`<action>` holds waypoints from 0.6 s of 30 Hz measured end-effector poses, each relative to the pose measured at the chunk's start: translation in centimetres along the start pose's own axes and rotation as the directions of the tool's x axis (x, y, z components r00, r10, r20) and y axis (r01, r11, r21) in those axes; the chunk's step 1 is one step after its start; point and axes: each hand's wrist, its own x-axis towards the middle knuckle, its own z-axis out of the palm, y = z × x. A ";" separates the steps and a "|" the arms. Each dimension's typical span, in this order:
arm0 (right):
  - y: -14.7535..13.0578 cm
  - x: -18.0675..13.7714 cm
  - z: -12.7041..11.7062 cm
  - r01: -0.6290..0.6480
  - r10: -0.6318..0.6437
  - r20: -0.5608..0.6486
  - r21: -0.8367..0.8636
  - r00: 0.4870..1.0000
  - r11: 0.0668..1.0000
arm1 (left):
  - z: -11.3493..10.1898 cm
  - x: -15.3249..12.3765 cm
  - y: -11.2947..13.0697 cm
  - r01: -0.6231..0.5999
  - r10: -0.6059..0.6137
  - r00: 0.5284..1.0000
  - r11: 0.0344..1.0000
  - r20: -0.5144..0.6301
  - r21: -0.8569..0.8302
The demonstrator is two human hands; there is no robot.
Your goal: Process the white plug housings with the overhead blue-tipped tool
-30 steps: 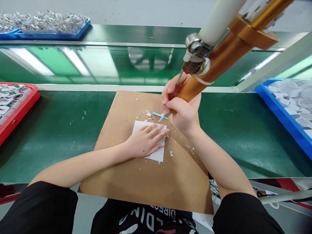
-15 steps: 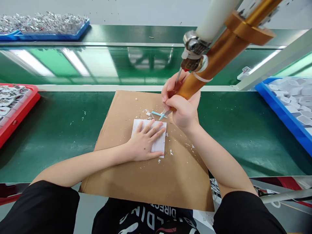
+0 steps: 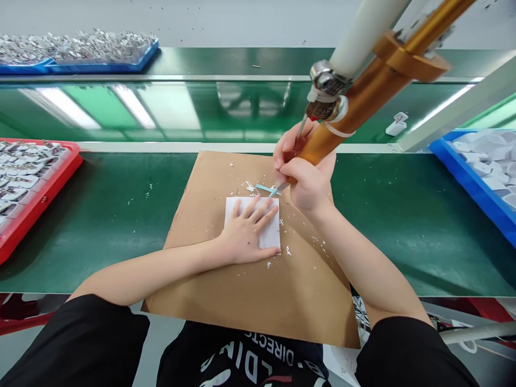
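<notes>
My left hand point(image 3: 245, 234) lies flat with its fingers spread on a square white sheet point(image 3: 272, 234). The sheet rests on brown cardboard point(image 3: 250, 301). Beyond its far right corner, my right hand point(image 3: 308, 180) is closed around a thin pointed tool point(image 3: 283, 186), grey and blade-like with a light blue tip close to the sheet's far edge. A thin light blue strip point(image 3: 264, 187) lies beside that tip. A thick orange cylinder point(image 3: 342, 126) with a metal clamp slants down across my right hand; whether it belongs to the tool I cannot tell.
White scraps point(image 3: 288, 250) are scattered on the cardboard, which covers part of the green bench point(image 3: 121, 215). A red tray point(image 3: 44, 199) of parts stands left, a blue tray point(image 3: 463, 172) of white pieces right. Another blue tray point(image 3: 133, 67) sits on the rear shelf. A white part point(image 3: 397, 124) lies back right.
The camera view has shifted a little, so most things appear further right. The white sheet has turned slightly counter-clockwise under my left hand. My right hand keeps its grip.
</notes>
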 end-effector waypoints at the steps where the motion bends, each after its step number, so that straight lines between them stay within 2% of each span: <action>1: 0.1 0.0 0.0 0.009 -0.009 0.002 0.011 1.000 1.000 | 0.0 0.0 0.0 0.003 -0.003 1.000 1.000 -0.005 0.002; 9: -0.4 -0.2 0.6 -0.013 0.011 0.017 0.110 1.000 0.994 | 0.1 0.2 0.3 0.044 -0.044 0.999 0.999 0.011 0.009; 18: -0.4 -1.0 0.7 -0.060 0.050 0.072 0.139 0.996 0.988 | -0.3 0.1 1.0 0.138 -0.138 0.990 0.990 0.000 -0.009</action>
